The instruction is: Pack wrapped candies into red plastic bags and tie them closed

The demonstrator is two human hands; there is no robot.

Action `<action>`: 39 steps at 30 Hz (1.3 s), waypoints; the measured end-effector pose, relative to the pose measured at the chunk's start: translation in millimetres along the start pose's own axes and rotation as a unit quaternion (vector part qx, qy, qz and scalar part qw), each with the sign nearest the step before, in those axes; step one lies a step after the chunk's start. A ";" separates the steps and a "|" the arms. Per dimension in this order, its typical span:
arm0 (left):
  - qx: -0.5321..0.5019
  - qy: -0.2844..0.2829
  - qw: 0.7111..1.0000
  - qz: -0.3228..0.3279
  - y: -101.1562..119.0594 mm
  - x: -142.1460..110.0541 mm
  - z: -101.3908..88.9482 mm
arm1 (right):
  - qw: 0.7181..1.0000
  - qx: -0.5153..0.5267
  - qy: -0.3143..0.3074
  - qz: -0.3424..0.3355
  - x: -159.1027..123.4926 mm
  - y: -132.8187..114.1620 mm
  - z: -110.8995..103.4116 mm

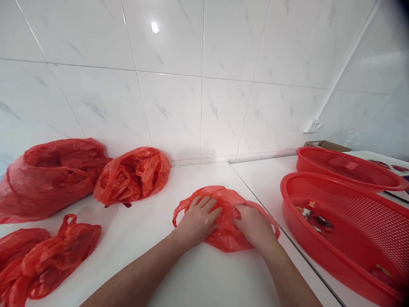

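In the head view, the work is centred on a thin red plastic carrier bag (226, 236), laid out on the white bench (191, 283) in front of the person, beneath and between both hands. The left hand (196, 219) rests on its left part with fingers fanned and relaxed, gripping nothing. The right hand (252, 224) has its fingers curled in against the film on the other side; whether they pinch it, I cannot tell

As far as it shows, the handling of this bag looks partway along: it is spread fairly low and wide, yet its film is wrinkled, and both loop handles stick out at the sides, untied (any contents are too hard to make out through the film). No knot or neat fold shows on it

To the left lie a bulky red bag (41, 181), a rounder crumpled bag (134, 177) and a nearer bunched bag (60, 256), all apart from the hands. On the right, the nearer perforated red basket (303, 232) holds a few small wrapped pieces (321, 221), with a farther red basket (305, 165) behind it
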State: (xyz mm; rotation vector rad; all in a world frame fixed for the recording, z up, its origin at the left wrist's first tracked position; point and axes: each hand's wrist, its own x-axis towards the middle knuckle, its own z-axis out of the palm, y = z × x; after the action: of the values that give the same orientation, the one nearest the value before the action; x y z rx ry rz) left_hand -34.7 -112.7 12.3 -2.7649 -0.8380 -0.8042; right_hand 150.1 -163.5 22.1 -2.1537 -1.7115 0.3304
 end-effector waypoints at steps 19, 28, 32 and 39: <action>0.116 0.052 0.991 -0.044 -12.5 0.8 -10.4 | 0.981 0.159 -0.075 -0.078 -16.9 -17.6 -3.1; -0.001 -0.081 0.995 -0.052 -11.5 -3.7 8.1 | 0.940 0.282 -0.179 -0.072 -8.0 -0.5 -3.7; -0.045 -0.125 0.986 -0.098 -24.3 -11.7 12.7 | 0.874 0.455 -0.170 0.020 8.8 18.5 4.0; -0.112 -0.130 0.981 -0.091 -19.8 -16.7 12.1 | 0.816 0.560 -0.132 0.061 18.1 33.7 14.8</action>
State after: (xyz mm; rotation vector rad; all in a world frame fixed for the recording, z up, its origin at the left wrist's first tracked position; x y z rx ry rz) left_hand -51.8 -100.7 -7.2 -3.0754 -1.1257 -0.6035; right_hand 178.2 -150.4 -4.7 -1.3154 -0.9896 1.3297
